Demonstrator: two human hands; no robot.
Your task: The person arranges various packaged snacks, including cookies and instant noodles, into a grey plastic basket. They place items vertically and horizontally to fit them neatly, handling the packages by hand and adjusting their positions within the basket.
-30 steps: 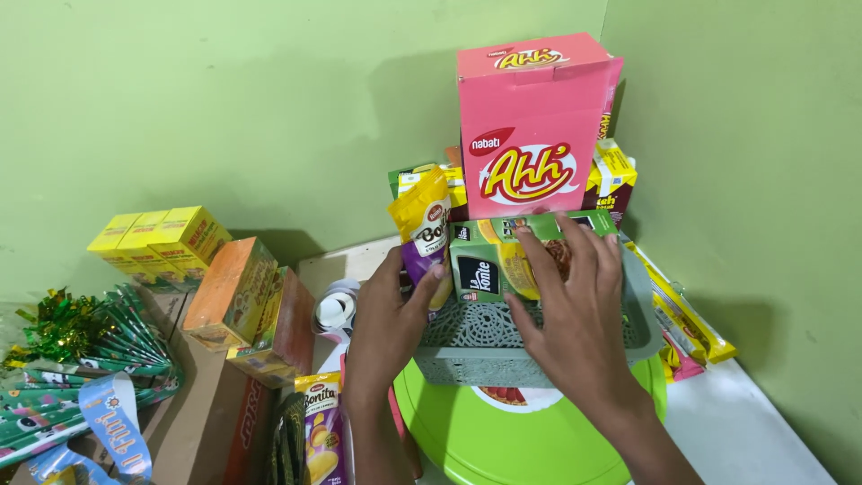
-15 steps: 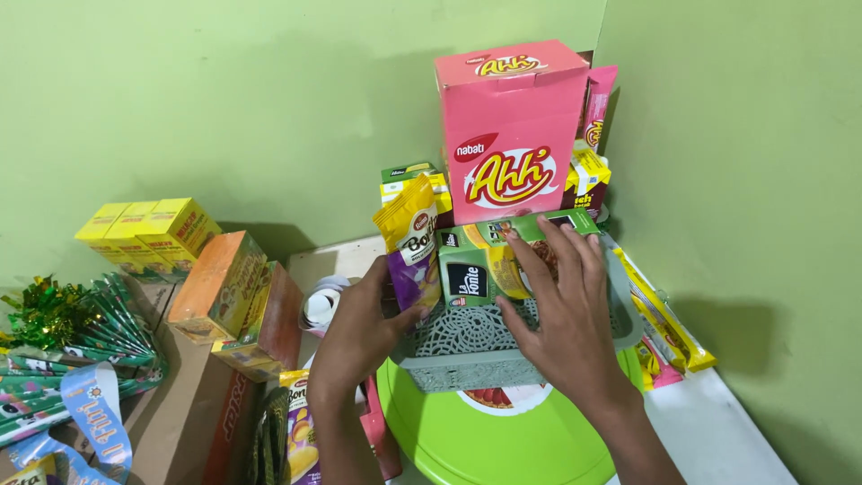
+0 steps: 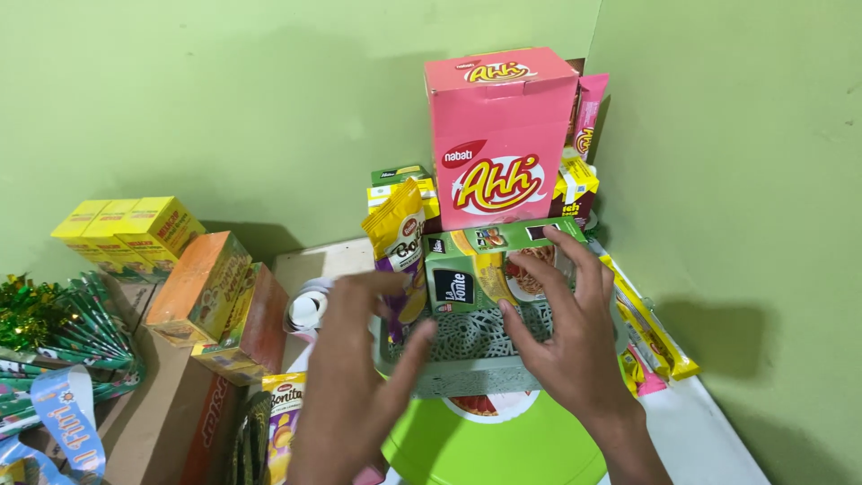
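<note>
**Both hands on the basket**

Left hand [image 3: 355,377] is resting w/ fingers spread, thumb pressing the near-left side of the grey lattice basket [image 3: 476,346]; not clamped, just touching. Right hand [image 3: 566,328] is lying open over the basket's right part, fingertips reaching the green box [image 3: 503,260] standing inside it. Hands are apart, one each side of the basket.

Basket is sitting mid-scene on a green lid [image 3: 503,445], approx. in the corner where the 2 green walls meet. A yellow-purple snack bag [image 3: 400,238] is poking up at the basket's left end. Far behind, a tall pink box [image 3: 498,135] is standing upright, w/ small yellow cartons [image 3: 575,189] beside it on the right.

To the left: orange boxes [image 3: 211,292] leaning on a brown carton, yellow boxes [image 3: 126,229] farther left vs. the wall, tinsel [image 3: 27,310] at the edge. Long yellow packs [image 3: 651,328] are lying right of the basket.
</note>
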